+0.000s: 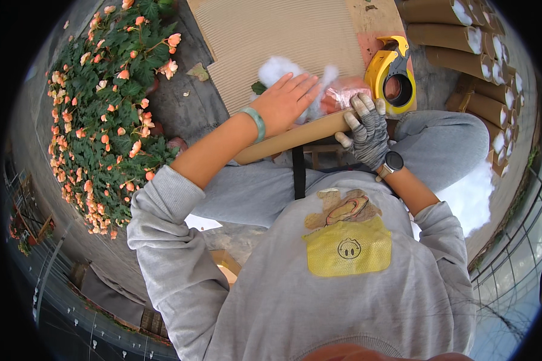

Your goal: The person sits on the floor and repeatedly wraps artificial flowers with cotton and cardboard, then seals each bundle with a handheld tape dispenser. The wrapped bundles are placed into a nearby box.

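Beyond grey sweatshirt, holds left hand, fingers nearly together, over white fluff and right hand, fingers splayed, grip unclear, at mostly unrolled cardboard sheet, with stuffed rolls apparently finished.

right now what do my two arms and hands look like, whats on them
Both arms wear grey sleeves that stop well short of the hands. The left hand is ungloved, with a smooth green bangle just behind it. The right hand has a grey, streaky glove and, behind that, a watch with a round, dark face.
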